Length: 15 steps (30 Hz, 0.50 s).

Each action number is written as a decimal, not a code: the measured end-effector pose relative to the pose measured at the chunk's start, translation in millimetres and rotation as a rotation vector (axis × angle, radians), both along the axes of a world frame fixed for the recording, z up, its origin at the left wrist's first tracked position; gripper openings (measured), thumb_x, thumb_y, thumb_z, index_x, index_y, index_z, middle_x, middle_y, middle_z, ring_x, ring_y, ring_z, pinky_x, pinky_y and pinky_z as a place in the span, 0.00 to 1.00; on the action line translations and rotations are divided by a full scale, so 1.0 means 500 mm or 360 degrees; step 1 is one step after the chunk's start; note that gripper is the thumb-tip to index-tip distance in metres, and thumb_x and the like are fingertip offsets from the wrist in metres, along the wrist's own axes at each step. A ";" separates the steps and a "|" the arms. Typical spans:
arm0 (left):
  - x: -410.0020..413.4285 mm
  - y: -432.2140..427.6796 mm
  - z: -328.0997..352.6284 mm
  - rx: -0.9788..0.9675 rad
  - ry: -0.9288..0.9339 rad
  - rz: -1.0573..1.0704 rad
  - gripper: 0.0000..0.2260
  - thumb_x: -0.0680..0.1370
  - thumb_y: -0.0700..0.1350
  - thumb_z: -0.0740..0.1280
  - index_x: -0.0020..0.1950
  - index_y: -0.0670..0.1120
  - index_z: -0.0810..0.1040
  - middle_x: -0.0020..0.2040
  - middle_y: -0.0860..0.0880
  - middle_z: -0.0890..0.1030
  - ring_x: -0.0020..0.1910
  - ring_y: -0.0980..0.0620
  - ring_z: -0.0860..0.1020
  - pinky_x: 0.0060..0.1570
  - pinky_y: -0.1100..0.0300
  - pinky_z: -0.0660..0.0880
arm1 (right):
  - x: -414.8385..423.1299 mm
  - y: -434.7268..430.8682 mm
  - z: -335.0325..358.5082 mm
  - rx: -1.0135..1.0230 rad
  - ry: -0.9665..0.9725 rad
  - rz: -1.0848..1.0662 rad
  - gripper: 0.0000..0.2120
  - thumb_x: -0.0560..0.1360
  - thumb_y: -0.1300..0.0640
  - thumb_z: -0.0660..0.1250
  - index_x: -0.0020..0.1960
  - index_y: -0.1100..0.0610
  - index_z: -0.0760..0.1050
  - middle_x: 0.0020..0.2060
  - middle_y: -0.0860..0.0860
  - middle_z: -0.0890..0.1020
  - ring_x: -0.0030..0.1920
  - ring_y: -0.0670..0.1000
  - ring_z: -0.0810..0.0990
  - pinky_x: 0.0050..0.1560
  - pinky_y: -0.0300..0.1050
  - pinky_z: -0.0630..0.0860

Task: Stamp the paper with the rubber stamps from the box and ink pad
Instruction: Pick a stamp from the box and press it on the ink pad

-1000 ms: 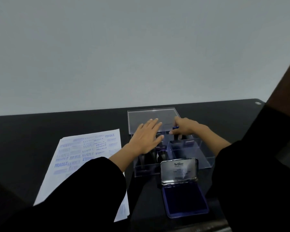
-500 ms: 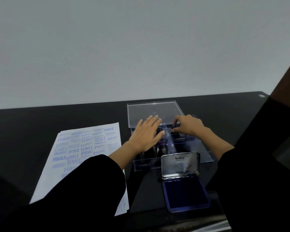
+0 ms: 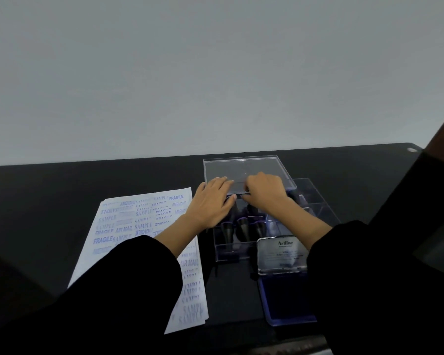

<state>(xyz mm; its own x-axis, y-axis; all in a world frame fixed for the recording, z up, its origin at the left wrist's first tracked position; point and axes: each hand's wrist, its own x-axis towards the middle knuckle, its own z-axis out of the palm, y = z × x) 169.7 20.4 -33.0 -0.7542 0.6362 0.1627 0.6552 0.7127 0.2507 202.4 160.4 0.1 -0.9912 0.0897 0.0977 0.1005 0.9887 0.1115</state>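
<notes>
A clear plastic box [image 3: 318, 211] with compartments stands on the black table. Several dark rubber stamps [image 3: 241, 225] stand upright in its left half. My left hand [image 3: 210, 203] lies flat with straight fingers over the box's left back corner. Close beside it, my right hand [image 3: 264, 193] curls its fingers down onto a stamp in the back row; the stamp and the fingertips are mostly hidden. The open ink pad [image 3: 285, 301], blue inside, sits in front of the box. The stamped paper [image 3: 128, 226] lies to the left.
The box's clear lid [image 3: 241, 167] lies flat behind the box. The ink pad's silver lid [image 3: 282, 254] stands up against the box's front. The black table [image 3: 62, 190] ends at a grey wall. My black sleeves cover the near edge.
My right hand has moved left from the box's back right compartment to the middle, next to my left hand. My left hand stays in place. The view has tilted slightly.
</notes>
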 end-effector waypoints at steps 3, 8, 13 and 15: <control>0.000 0.000 -0.004 0.0032 -0.0010 -0.0006 0.21 0.82 0.50 0.52 0.74 0.46 0.59 0.75 0.47 0.62 0.74 0.50 0.59 0.73 0.52 0.55 | -0.008 -0.014 -0.016 0.0253 -0.0054 -0.0018 0.12 0.78 0.52 0.63 0.56 0.59 0.74 0.54 0.54 0.79 0.52 0.54 0.80 0.43 0.43 0.69; -0.003 0.001 -0.010 0.0074 -0.0017 -0.0013 0.22 0.82 0.50 0.53 0.74 0.45 0.60 0.74 0.46 0.63 0.74 0.49 0.59 0.73 0.52 0.56 | -0.025 -0.023 -0.024 0.0308 -0.0138 -0.0078 0.09 0.76 0.57 0.64 0.55 0.58 0.74 0.52 0.53 0.80 0.51 0.52 0.80 0.40 0.41 0.68; 0.008 -0.006 0.000 0.0049 0.0017 -0.0033 0.21 0.82 0.49 0.53 0.74 0.44 0.60 0.75 0.46 0.62 0.75 0.49 0.59 0.73 0.53 0.55 | -0.011 -0.019 -0.013 0.0076 -0.0074 -0.0144 0.13 0.75 0.52 0.66 0.55 0.59 0.74 0.51 0.54 0.80 0.50 0.55 0.80 0.41 0.43 0.68; 0.017 -0.014 0.012 0.0055 0.0044 -0.0038 0.21 0.82 0.49 0.54 0.73 0.44 0.61 0.74 0.46 0.62 0.74 0.49 0.59 0.73 0.54 0.56 | 0.004 -0.021 -0.001 -0.0035 0.0034 -0.0162 0.14 0.76 0.50 0.65 0.55 0.58 0.74 0.48 0.54 0.81 0.48 0.55 0.80 0.39 0.42 0.68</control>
<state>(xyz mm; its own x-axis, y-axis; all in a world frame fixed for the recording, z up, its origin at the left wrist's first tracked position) 178.2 13.2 -27.2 -0.7338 0.6475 0.2055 0.6789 0.6879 0.2567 204.4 150.0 -0.4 -0.9745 0.1924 0.1155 0.2028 0.9754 0.0866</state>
